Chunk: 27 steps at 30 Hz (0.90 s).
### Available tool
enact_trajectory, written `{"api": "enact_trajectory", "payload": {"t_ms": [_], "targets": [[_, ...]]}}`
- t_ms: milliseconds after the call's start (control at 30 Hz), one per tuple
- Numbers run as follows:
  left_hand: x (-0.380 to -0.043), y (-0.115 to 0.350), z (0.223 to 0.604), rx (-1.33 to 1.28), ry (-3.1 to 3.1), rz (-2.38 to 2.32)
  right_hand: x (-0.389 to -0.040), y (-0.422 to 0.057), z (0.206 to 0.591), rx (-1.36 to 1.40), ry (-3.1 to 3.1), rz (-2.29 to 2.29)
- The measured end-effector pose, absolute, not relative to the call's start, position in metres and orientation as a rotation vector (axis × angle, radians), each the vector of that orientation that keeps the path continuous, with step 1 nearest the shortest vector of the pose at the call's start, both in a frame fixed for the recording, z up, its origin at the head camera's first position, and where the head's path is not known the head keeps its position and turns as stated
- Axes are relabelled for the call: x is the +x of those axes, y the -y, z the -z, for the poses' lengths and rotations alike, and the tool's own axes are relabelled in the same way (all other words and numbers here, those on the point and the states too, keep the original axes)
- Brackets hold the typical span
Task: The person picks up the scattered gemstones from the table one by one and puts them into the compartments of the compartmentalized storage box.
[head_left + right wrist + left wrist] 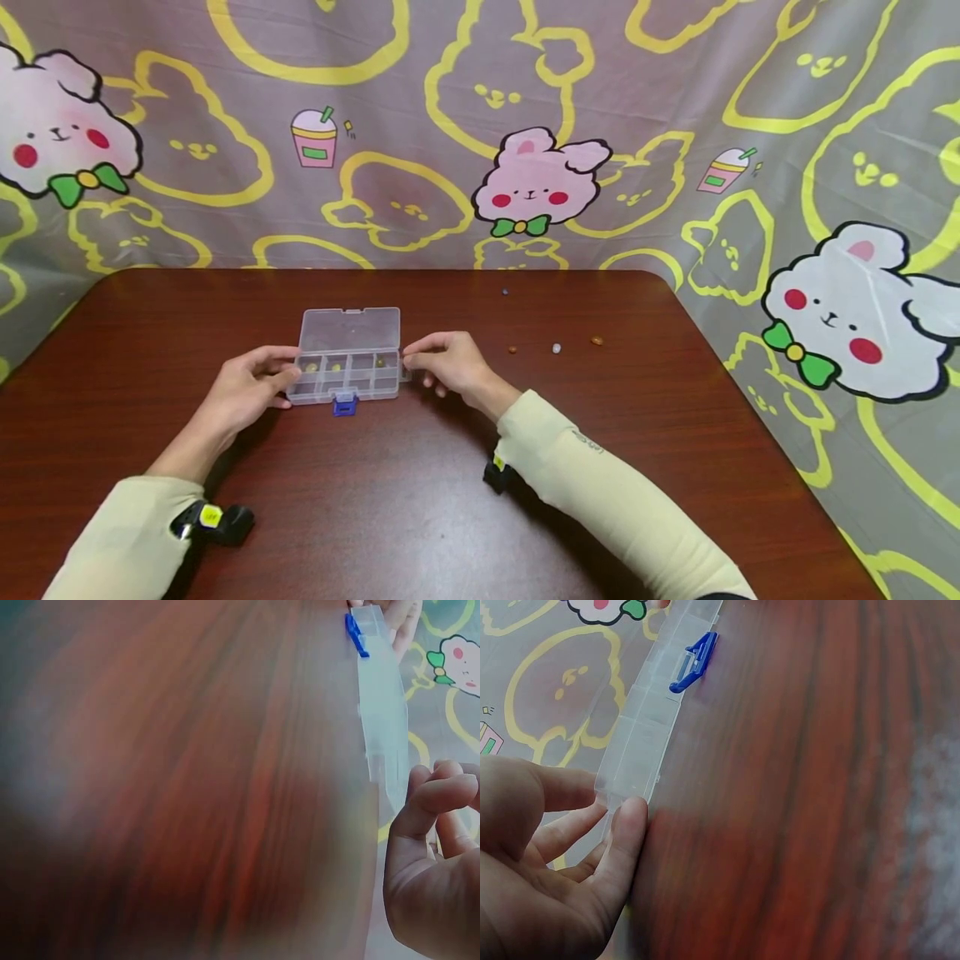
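A clear plastic compartment box (345,385) stands on the table, its clear lid (351,329) raised at the back and a blue latch (345,406) at the front. My left hand (251,379) holds the box's left end between thumb and fingers. At the right end is my right hand (450,365), thumb and fingers bent together by the box's edge. Whether anything small sits between those fingertips, I cannot tell. Inside the back compartments lie a yellowish stone (311,367), another yellowish stone (335,367) and a greenish stone (380,362).
To the right of the box lie a small orange-brown stone (512,350), a white stone (557,348) and a larger orange-brown stone (597,340). Farther back is a tiny blue stone (505,292). A patterned curtain (420,125) hangs behind the brown table (420,500).
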State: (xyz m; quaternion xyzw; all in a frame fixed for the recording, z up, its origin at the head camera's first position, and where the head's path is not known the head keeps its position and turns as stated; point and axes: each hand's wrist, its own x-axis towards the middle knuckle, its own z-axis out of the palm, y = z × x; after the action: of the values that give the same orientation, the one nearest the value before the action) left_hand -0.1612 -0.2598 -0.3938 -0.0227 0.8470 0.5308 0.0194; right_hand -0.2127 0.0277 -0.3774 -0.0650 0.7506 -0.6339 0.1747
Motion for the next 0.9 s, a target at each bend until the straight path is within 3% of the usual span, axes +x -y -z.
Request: {"api": "enact_trajectory", "payload": {"t_ms": [900], "targets": [[-0.162, 0.261, 0.394, -0.056, -2.639, -1.630, -0.189, -0.142, 0.371, -0.170, -2.183, 1.638]]}}
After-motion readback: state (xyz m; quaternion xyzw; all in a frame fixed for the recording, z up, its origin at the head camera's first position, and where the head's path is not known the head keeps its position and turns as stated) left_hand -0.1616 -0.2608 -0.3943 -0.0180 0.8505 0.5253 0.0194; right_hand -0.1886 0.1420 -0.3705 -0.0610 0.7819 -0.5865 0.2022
